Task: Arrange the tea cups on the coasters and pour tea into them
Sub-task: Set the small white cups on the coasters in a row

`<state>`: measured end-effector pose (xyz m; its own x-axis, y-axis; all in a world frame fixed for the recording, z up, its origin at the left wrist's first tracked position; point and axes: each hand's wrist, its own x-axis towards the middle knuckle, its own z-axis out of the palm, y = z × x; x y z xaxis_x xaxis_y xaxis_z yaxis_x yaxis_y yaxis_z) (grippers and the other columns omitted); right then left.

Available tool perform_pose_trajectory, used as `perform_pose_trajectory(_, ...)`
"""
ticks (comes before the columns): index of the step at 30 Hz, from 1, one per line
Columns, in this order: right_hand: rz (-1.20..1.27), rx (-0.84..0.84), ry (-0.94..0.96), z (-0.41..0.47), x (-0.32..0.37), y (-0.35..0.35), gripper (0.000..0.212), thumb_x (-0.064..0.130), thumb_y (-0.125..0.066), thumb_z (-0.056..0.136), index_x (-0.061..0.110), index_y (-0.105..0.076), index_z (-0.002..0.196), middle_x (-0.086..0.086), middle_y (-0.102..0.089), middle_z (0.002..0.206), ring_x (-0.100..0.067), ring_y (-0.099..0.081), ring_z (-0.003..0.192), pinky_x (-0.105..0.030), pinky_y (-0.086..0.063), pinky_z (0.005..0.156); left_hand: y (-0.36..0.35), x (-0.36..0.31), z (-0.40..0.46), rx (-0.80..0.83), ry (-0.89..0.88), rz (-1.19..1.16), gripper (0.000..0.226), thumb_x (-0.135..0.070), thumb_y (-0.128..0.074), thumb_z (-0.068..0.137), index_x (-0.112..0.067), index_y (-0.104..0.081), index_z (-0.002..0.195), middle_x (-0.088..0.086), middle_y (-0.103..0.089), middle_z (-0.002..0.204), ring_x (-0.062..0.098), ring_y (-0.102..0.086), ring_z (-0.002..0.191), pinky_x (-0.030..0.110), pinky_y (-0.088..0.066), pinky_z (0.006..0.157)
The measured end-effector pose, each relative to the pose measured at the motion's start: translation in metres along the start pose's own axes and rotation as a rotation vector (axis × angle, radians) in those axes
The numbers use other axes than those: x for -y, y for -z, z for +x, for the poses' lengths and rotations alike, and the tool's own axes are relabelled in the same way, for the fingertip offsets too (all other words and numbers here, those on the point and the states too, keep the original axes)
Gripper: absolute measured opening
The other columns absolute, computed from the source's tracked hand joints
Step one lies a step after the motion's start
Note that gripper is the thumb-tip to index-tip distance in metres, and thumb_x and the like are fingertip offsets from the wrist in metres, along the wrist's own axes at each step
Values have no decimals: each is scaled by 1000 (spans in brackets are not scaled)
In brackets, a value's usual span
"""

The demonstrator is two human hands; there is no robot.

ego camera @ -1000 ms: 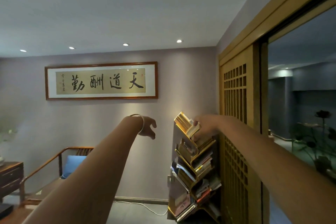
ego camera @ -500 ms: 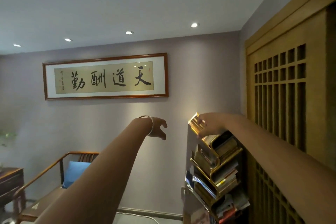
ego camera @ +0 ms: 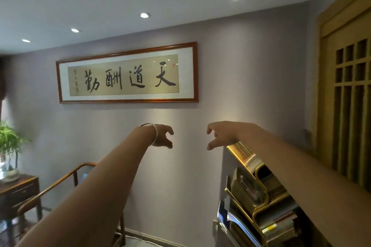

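Note:
No tea cups, coasters or teapot are in view. Both my arms are stretched out in front of me toward a grey wall. My left hand, with a silver bangle on the wrist, hangs in the air with fingers apart and holds nothing. My right hand is also empty, fingers spread and curled downward, just left of the top corner of a gold book rack. The two hands are a short gap apart at the same height.
A framed calligraphy scroll hangs on the wall above my hands. The book rack full of books stands at lower right beside a wooden lattice screen. A wooden armchair, a dark side table and a potted plant are at lower left.
My right hand has come off the top book of the rack and moved left, fingers now apart. The view has swung to the left and the doorway has left the frame.

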<state>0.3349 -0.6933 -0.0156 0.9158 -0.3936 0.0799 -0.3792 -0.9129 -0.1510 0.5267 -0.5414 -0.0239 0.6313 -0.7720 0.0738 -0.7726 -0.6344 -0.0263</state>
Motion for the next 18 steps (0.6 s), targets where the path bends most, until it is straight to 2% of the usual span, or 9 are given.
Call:
perform_pose_trajectory(5,-23,34,113,76,-9,-12,67,44,-70,93,18,-43,148,-7,-51,149,-27,-53,130,-40,-45,109,-8,19,39,8,78,-69,57,-38,-63,84,-29,-41,136,-3,-55,131,20,-51,120,38,-39,103)
perform_pose_trajectory(8,-36,54,175,121,-3,-22,66,46,-70,93,18,-44,147,-7,-51,149,-27,-52,131,-39,-44,108,-13,41,59,10,141,-67,58,-38,-63,83,-28,-42,137,-3,-54,132,21,-51,120,35,-40,101)
perform_pose_trajectory(15,-46,59,308,224,42,-43,66,44,-70,94,18,-43,148,-5,-53,146,-26,-52,132,-38,-43,104,-27,127,107,23,288,-61,60,-40,-65,81,-30,-42,136,0,-51,135,23,-49,120,42,-41,101)
perform_pose_trajectory(18,-60,62,371,277,72,-50,66,43,-70,94,16,-43,149,-6,-54,144,-26,-53,130,-34,-42,97,-29,176,133,24,346,-39,60,-41,-65,81,-30,-42,136,-1,-49,138,23,-48,122,41,-40,101)
